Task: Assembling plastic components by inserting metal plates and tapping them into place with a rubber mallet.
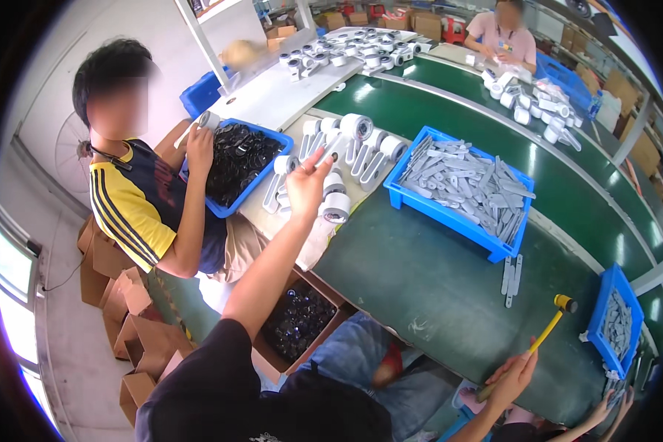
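Note:
My left hand reaches out over the cloth-covered left part of the bench, thumb and fingers closed around a slim pale piece with a dark spot near its end. Around it stand and lie several white round-headed parts with long slotted handles. Low at the right, my right hand grips a small hammer by its handle; the shaft is yellow and the head yellow and black, raised over the green bench top.
A blue tray full of grey strips stands on the green bench; two loose strips lie beside it. Left, a co-worker holds a white part by a blue tray of black pieces. Another person's hands are lower right, near a smaller blue tray.

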`<act>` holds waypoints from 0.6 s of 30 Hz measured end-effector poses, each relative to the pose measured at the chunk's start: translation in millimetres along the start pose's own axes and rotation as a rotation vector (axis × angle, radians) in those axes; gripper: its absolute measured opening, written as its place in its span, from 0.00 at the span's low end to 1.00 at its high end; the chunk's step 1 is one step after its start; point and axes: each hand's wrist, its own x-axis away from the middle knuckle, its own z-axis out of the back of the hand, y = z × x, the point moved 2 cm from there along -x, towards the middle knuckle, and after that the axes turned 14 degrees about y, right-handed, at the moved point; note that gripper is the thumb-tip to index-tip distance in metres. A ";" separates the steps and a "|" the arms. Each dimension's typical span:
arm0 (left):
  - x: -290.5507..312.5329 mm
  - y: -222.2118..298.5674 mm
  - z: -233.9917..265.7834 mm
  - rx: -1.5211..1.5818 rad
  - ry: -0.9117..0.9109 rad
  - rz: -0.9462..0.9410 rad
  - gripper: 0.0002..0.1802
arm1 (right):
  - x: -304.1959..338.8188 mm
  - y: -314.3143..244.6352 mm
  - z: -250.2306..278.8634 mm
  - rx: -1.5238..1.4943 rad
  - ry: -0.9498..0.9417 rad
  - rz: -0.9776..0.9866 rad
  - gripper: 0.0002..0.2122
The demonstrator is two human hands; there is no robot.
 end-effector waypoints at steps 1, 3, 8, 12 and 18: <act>-11.5 -6.9 -6.2 -0.041 0.019 -0.075 0.24 | 0.7 -0.4 -0.5 0.000 -0.005 -0.006 0.20; -22.5 -7.3 -15.5 -0.123 0.050 -0.200 0.23 | 2.3 -2.1 -0.4 -0.001 -0.001 -0.007 0.20; -33.2 -15.5 -41.3 -0.237 0.060 -0.343 0.24 | 3.7 -3.1 -2.9 0.003 0.011 -0.023 0.20; -30.0 -18.1 -49.1 -0.409 0.041 -0.497 0.24 | 0.7 0.2 -1.1 -0.007 -0.006 0.005 0.21; -14.3 -17.2 -40.9 -0.628 -0.065 -0.682 0.24 | 1.6 -1.1 -3.5 -0.009 -0.006 -0.013 0.20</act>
